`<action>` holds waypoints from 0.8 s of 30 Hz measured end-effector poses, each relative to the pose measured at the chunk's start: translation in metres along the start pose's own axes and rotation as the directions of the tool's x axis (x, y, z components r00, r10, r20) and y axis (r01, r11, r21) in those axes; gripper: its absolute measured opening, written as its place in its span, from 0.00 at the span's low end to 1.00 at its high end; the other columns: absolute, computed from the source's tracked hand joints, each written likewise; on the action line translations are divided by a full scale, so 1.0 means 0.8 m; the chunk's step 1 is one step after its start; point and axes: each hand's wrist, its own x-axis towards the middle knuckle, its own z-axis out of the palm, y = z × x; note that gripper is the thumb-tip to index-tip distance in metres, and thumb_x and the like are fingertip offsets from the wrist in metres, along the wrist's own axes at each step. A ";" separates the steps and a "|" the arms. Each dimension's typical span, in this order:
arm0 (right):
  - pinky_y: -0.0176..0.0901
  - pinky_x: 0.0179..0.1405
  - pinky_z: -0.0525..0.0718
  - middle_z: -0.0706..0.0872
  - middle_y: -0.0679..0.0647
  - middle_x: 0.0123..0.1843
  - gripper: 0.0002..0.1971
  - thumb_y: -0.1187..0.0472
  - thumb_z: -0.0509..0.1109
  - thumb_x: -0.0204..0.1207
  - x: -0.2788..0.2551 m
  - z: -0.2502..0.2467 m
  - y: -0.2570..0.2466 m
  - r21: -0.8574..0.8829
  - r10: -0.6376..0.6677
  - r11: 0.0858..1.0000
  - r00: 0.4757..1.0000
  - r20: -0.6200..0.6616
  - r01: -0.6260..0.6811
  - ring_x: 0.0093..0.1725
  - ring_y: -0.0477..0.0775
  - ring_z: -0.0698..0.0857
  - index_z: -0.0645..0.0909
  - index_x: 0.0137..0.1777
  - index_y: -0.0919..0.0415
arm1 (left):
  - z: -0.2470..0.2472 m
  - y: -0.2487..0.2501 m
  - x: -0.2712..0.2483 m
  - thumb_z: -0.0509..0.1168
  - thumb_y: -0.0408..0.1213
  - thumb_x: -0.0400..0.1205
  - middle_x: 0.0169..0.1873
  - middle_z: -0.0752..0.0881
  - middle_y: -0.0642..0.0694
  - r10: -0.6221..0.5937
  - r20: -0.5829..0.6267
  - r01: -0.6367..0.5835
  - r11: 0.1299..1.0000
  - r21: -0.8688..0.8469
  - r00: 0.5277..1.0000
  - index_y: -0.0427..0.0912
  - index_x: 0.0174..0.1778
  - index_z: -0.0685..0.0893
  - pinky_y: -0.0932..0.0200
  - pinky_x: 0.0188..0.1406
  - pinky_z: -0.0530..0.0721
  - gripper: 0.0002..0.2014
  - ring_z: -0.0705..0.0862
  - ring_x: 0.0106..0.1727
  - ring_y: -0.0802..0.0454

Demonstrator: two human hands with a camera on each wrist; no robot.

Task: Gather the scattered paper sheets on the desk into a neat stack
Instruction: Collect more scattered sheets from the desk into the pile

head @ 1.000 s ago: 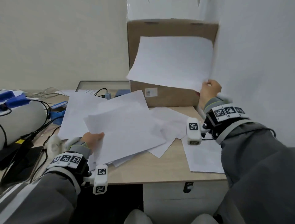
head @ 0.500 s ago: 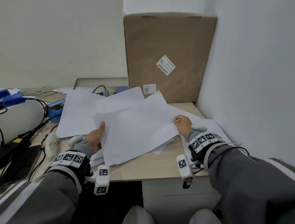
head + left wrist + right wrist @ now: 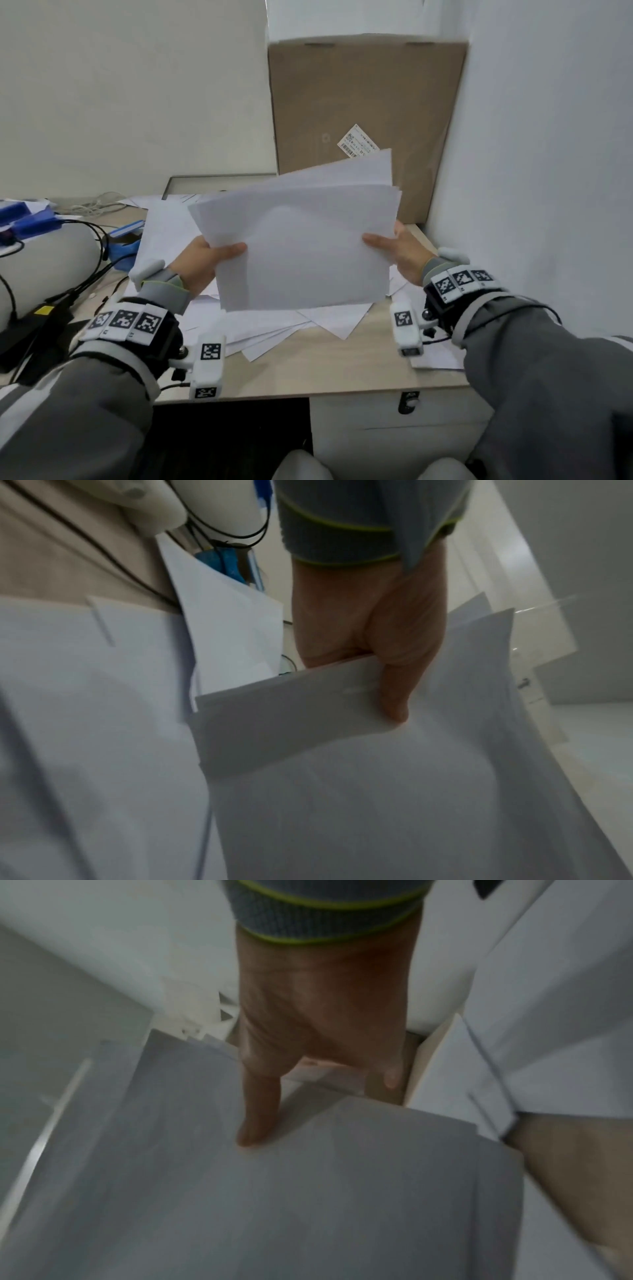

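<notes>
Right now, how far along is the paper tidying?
Partly done. The left hand and right hand grip a lifted bundle of white paper sheets, its edges still uneven. More loose white sheets remain scattered on the pale wooden desk.

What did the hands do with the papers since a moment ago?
The right hand laid its lifted sheet on the pile, then both hands took hold: now the left hand and the right hand grip the bundle of sheets by its sides, raised off the desk. The loose sheets underneath and the cardboard box stayed put.
</notes>
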 end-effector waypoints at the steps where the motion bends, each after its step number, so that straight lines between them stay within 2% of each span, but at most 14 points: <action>1: 0.49 0.59 0.87 0.87 0.56 0.64 0.37 0.58 0.80 0.62 -0.002 0.002 -0.013 0.014 -0.006 1.000 0.999 0.035 0.005 0.58 0.55 0.88 0.74 0.73 0.64 | 0.000 0.007 0.003 0.67 0.24 0.77 0.44 0.92 0.49 0.020 0.013 -0.020 1.000 -0.021 1.000 0.41 0.51 0.86 0.58 0.44 0.88 0.10 0.91 0.44 0.53; 3: 0.48 0.58 0.87 0.89 0.58 0.59 0.28 0.61 0.78 0.66 -0.007 0.005 -0.020 -0.020 0.000 1.000 0.999 0.043 0.001 0.54 0.56 0.89 0.80 0.67 0.69 | 0.001 0.011 0.001 0.73 0.28 0.72 0.48 0.92 0.49 0.046 0.041 -0.044 0.998 -0.044 0.998 0.42 0.52 0.87 0.58 0.43 0.89 0.14 0.91 0.47 0.52; 5: 0.47 0.57 0.87 0.89 0.59 0.60 0.21 0.64 0.75 0.72 -0.015 0.004 -0.009 -0.083 0.025 0.996 0.998 0.051 -0.021 0.54 0.56 0.89 0.82 0.65 0.68 | -0.001 -0.006 -0.004 0.80 0.36 0.64 0.51 0.92 0.45 0.010 0.057 -0.007 0.998 -0.057 0.998 0.42 0.54 0.87 0.55 0.44 0.89 0.21 0.91 0.50 0.48; 8: 0.35 0.43 0.85 0.89 0.58 0.60 0.16 0.64 0.73 0.75 -0.025 0.000 0.022 -0.079 0.095 0.993 0.995 0.036 -0.092 0.53 0.53 0.88 0.83 0.63 0.65 | -0.006 -0.043 -0.019 0.84 0.42 0.55 0.56 0.90 0.41 -0.095 0.031 0.097 0.993 -0.067 0.995 0.41 0.56 0.87 0.50 0.48 0.89 0.32 0.89 0.55 0.42; 12: 0.43 0.48 0.86 0.87 0.62 0.63 0.16 0.68 0.73 0.74 -0.035 0.004 0.037 -0.014 0.136 0.991 0.990 0.045 -0.135 0.54 0.58 0.88 0.82 0.63 0.67 | -0.006 -0.067 -0.029 0.87 0.50 0.42 0.56 0.90 0.40 -0.148 0.022 0.149 0.987 -0.065 0.989 0.38 0.56 0.87 0.47 0.53 0.87 0.44 0.89 0.56 0.41; 16: 0.50 0.54 0.86 0.86 0.64 0.64 0.19 0.70 0.73 0.73 -0.036 0.015 0.030 0.067 0.165 0.984 0.985 0.040 -0.168 0.56 0.62 0.87 0.81 0.65 0.68 | -0.001 -0.058 -0.024 0.84 0.42 0.52 0.57 0.89 0.40 -0.107 0.013 0.107 0.989 -0.103 0.994 0.41 0.59 0.86 0.49 0.49 0.88 0.37 0.89 0.56 0.41; 19: 0.45 0.49 0.85 0.87 0.60 0.64 0.20 0.67 0.74 0.73 -0.040 0.019 0.028 -0.017 0.168 0.986 0.984 0.061 -0.168 0.56 0.57 0.87 0.81 0.66 0.64 | -0.003 -0.055 -0.024 0.86 0.45 0.49 0.58 0.89 0.42 -0.081 0.027 0.083 0.991 -0.108 0.996 0.42 0.59 0.86 0.50 0.49 0.88 0.40 0.89 0.57 0.42; 21: 0.42 0.45 0.82 0.88 0.56 0.63 0.20 0.63 0.74 0.73 -0.045 0.019 0.030 -0.062 0.164 0.985 0.985 0.058 -0.161 0.56 0.55 0.87 0.81 0.66 0.61 | -0.004 -0.061 -0.029 0.84 0.42 0.53 0.59 0.89 0.42 -0.094 0.026 0.096 0.990 -0.100 0.995 0.42 0.61 0.85 0.50 0.51 0.87 0.38 0.87 0.59 0.42; 24: 0.41 0.46 0.85 0.87 0.58 0.63 0.25 0.60 0.76 0.73 -0.044 0.023 0.022 0.018 0.046 0.999 0.998 -0.033 -0.046 0.55 0.54 0.88 0.77 0.69 0.63 | -0.004 -0.071 -0.035 0.81 0.40 0.55 0.60 0.88 0.41 -0.112 0.022 0.114 0.988 -0.102 0.993 0.40 0.63 0.84 0.50 0.51 0.86 0.37 0.87 0.61 0.42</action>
